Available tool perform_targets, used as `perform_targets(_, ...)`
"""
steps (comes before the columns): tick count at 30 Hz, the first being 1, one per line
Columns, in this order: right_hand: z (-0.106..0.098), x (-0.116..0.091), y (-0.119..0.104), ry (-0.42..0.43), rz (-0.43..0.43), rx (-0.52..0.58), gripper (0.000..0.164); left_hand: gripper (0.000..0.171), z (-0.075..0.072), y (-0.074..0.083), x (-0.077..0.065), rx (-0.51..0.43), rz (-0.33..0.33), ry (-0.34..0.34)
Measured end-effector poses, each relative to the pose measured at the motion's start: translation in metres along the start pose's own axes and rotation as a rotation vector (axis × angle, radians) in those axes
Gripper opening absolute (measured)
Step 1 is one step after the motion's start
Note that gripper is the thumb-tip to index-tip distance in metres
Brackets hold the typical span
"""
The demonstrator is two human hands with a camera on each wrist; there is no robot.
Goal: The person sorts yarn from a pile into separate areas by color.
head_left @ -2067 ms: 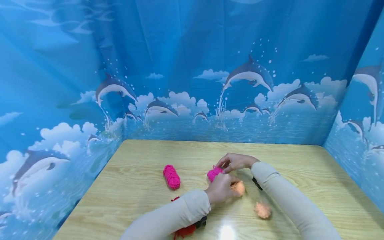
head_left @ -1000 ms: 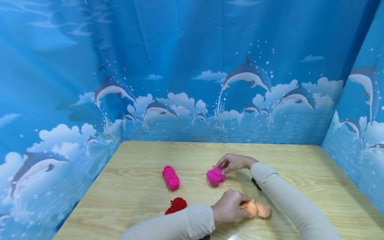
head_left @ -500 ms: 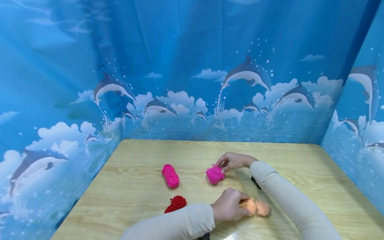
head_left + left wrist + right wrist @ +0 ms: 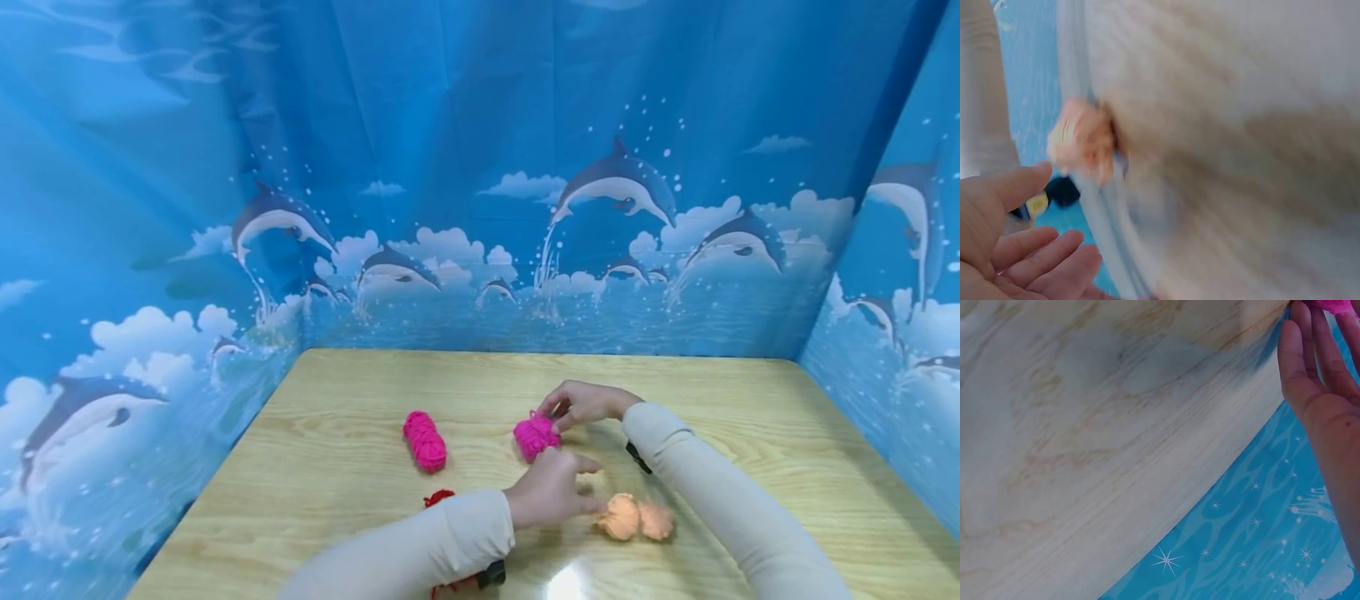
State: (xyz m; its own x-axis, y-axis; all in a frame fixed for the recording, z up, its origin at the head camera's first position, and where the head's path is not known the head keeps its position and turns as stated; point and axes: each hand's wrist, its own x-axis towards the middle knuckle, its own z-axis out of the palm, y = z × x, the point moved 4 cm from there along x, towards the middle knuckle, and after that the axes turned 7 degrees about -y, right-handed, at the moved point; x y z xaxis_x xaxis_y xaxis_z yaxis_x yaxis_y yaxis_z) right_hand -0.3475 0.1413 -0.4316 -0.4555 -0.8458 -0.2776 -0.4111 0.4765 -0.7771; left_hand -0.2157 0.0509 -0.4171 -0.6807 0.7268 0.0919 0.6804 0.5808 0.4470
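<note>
My left hand (image 4: 551, 492) is off the yarn, its thumb and fingers spread apart, just left of a light orange yarn ball (image 4: 621, 517). A second peach yarn ball (image 4: 656, 521) sits against that one on the right. In the left wrist view the same hand (image 4: 1029, 250) has nothing in its palm, with blurred peach yarn (image 4: 1082, 140) beyond the fingertips. My right hand (image 4: 588, 403) pinches the right side of a magenta yarn ball (image 4: 535, 437) resting on the table. In the right wrist view, only a bit of pink yarn (image 4: 1338, 305) shows past the fingers.
A pink yarn skein (image 4: 424, 442) lies on the wooden table (image 4: 337, 500) to the left. Red yarn (image 4: 438, 497) is mostly hidden behind my left forearm. A blue dolphin-print curtain (image 4: 450, 167) encloses the table's back and sides.
My left hand carried the light orange ball right and toward me, setting it beside the peach one. It has since let go and moved back left. The right hand stays at the magenta ball.
</note>
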Motion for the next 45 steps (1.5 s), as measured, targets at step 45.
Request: perform_targets(45, -0.001, -0.001, 0.001, 0.018, 0.045, 0.035, 0.034, 0.061, -0.077, -0.155, -0.131, -0.070, -0.478, 0.342)
